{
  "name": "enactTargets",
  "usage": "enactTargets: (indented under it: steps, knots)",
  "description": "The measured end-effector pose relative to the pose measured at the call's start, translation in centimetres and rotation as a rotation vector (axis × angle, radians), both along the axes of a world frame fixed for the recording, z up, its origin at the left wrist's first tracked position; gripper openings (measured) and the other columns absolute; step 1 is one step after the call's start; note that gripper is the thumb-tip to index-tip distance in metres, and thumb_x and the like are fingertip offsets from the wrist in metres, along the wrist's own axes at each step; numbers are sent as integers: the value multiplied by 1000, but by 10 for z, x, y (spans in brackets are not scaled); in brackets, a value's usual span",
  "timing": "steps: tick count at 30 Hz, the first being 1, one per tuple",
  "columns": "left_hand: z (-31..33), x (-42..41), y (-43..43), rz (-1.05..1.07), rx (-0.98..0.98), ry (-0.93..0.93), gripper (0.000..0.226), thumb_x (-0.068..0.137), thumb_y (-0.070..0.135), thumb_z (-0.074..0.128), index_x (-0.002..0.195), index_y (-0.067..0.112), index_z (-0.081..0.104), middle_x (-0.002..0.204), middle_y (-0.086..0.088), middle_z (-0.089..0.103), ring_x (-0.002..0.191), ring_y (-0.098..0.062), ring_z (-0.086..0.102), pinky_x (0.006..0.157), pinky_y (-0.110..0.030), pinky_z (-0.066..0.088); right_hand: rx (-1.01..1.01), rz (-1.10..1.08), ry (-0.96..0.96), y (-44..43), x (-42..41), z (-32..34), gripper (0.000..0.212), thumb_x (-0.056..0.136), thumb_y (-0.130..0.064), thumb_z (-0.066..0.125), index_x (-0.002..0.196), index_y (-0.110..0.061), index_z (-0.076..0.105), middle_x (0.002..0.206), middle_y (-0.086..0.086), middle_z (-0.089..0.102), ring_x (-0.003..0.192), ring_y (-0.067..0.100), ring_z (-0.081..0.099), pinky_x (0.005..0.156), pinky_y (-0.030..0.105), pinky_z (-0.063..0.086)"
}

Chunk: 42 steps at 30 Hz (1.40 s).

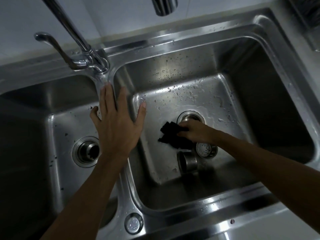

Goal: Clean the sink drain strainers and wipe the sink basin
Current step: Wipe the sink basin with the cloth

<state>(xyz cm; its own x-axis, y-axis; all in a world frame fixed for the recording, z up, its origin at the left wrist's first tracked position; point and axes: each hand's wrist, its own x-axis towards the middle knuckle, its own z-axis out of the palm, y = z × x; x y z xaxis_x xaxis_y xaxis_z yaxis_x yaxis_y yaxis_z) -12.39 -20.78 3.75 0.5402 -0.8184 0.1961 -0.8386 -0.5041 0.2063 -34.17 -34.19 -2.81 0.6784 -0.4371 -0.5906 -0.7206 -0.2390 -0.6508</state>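
Note:
A double stainless steel sink fills the view. My right hand [196, 131] presses a black cloth [171, 135] onto the wet floor of the right basin [181, 99], just in front of its open drain [190, 116]. Two metal drain strainers lie loose near my right wrist: one with its perforated bottom facing up [206, 149], the other on its side [187, 161]. My left hand [117, 122] rests flat, fingers spread, on the divider [128, 187] between the basins. The left basin's drain [86, 151] holds dark debris.
A chrome faucet [90, 56] with a lever handle [50, 42] stands behind the divider, its spout reaching overhead. A round metal cap [133, 223] sits on the front rim. A dark rack shows at the top right corner [308, 13].

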Motion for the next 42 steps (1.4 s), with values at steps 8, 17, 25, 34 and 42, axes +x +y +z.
enactTargets:
  steps: [8, 17, 25, 34, 42]
  knots:
    - [-2, 1, -1, 7, -4, -14, 74, 102, 72, 31, 154, 19, 39, 169, -14, 24, 158, -29, 20, 113, -64, 33, -360, 428, 234, 53, -14, 8, 77, 69, -59, 78, 123, -10, 55, 116, 8, 55, 101, 25, 59, 78, 35, 51]
    - [-4, 0, -1, 17, -15, -8, 73, 101, 71, 36, 154, 21, 39, 170, -14, 23, 158, -29, 20, 113, -62, 32, -265, 329, -35, 48, 7, 3, 51, 72, -20, 82, 116, -4, 61, 103, 13, 61, 90, 28, 63, 67, 16, 32]
    - [-7, 1, -1, 24, -32, -53, 74, 102, 71, 35, 153, 19, 42, 169, -14, 27, 158, -29, 24, 112, -61, 35, -237, 523, -14, 37, 14, 4, 42, 95, -46, 65, 104, -5, 67, 103, 13, 62, 91, 27, 64, 75, 29, 44]
    - [1, -1, -1, 14, 1, 4, 75, 101, 70, 32, 158, 20, 36, 171, -13, 21, 160, -27, 18, 119, -58, 28, -801, 766, -317, 39, 93, -41, 28, 90, -20, 59, 111, -8, 72, 118, 20, 68, 106, 38, 65, 61, 42, 59]
    - [-5, 0, 0, -3, -26, -59, 75, 103, 67, 35, 156, 14, 41, 170, -15, 25, 158, -30, 22, 118, -59, 29, -930, 400, -74, -58, 61, -77, 57, 98, -31, 51, 151, -16, 37, 160, 15, 33, 148, 37, 30, 118, 55, 34]
